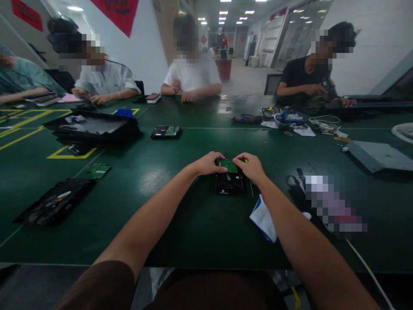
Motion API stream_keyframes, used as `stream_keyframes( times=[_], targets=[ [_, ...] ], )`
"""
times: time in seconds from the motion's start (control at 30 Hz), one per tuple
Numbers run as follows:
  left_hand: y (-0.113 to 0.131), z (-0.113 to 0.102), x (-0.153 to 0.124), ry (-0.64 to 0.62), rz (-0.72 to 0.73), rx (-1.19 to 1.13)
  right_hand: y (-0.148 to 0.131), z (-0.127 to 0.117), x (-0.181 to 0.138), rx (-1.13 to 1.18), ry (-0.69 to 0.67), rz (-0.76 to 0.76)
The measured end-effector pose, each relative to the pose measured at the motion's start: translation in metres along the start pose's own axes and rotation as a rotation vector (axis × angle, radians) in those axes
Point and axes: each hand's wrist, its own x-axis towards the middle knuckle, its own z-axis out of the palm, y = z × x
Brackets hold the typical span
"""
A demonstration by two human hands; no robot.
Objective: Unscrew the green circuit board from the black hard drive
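Note:
A black hard drive (229,186) lies on the green table straight ahead of me. Over its far half is a green circuit board (228,165). My left hand (209,164) pinches the board's left end, thumb along the near edge. At the other end, the fingers of my right hand (250,167) are closed on the board's right corner. A thin metal shaft (252,188), like a screwdriver's, sticks out below my right hand, and a bit of yellow shows by its fingers. Whether the board is fully off the drive I cannot tell. A white and blue cloth (263,219) lies beside my right forearm.
Another drive (166,132) with a green board lies farther off. On the left are a black tray (93,125), a loose circuit board (99,171) and a black casing (56,201). Cables (287,117) and a grey metal case (380,155) lie right. Several people sit opposite.

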Motion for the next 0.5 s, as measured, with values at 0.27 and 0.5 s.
stream_keyframes(
  times=[0.27,0.5],
  targets=[
    [0.0017,-0.0003,-0.0011,0.002,-0.004,0.001,-0.0011,-0.0017,-0.0004,-0.02,-0.037,-0.06],
    [-0.0057,0.0014,0.0046,0.003,0.02,0.026,0.0014,-0.0009,0.0019,-0.045,-0.048,-0.107]
  ],
)
